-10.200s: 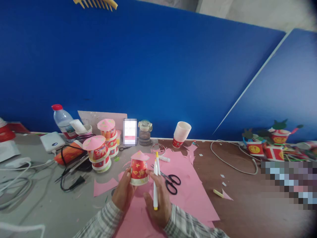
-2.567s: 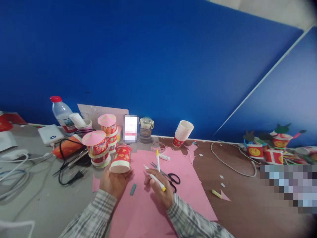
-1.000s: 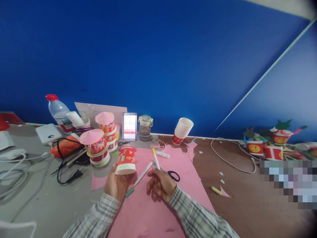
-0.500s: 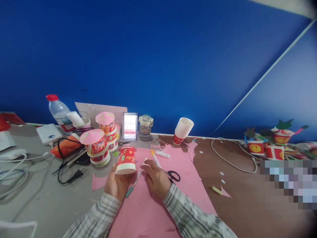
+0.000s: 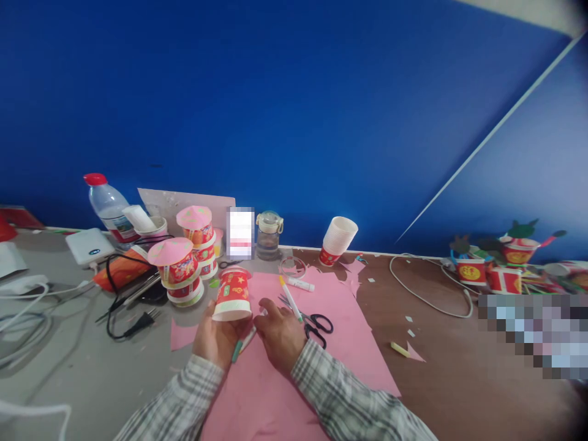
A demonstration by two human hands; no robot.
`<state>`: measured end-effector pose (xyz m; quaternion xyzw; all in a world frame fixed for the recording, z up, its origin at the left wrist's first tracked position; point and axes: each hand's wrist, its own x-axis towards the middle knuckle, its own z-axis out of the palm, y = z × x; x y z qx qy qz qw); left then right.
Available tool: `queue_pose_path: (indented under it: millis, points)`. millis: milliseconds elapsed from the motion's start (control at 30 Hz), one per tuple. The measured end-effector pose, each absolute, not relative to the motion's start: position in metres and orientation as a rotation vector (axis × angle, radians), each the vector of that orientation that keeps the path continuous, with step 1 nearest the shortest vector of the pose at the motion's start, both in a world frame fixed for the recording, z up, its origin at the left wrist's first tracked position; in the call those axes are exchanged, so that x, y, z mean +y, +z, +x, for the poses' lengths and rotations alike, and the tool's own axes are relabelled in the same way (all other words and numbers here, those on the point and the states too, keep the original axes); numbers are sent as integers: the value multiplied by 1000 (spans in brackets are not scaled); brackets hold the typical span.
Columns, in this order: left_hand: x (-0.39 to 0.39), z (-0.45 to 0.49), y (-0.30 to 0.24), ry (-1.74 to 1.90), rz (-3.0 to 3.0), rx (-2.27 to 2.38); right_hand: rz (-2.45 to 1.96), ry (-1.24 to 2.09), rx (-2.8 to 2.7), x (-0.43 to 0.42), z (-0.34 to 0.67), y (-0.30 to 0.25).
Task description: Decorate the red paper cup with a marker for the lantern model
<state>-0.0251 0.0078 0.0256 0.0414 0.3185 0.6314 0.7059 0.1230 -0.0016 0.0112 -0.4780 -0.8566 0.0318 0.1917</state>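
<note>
My left hand holds a red paper cup with yellow star prints, its white rim facing me and down. My right hand is closed, fingers curled round the upper part of a white marker with a teal end; the fingertips partly hide it. Under both hands lies a large sheet of pink paper. Just beyond the right hand rest a white and yellow marker, black-handled scissors and a white glue-stick-like tube.
At left stand cup stacks with pink cone tops, a plastic bottle, a power bank and a black plug cable. Behind are a lidded water jar and stacked paper cups. Decorated cups sit far right.
My right hand has drawn left and its fingers have closed round the teal-ended marker, which has turned slightly. More of the scissors shows. The cup stays in my left hand.
</note>
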Motion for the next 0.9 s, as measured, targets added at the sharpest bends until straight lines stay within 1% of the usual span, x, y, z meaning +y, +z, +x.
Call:
queue_pose_path:
  millis: [433,633,900]
  points:
    - [11,-26,20,1421,43,650,-1225,96,-2456,8,133,14]
    - [11,-26,22,1442,68,704,-1180,67,-2499,15,136,18]
    - [10,-26,22,1431,50,643,-1050,76,-2556,7,126,24]
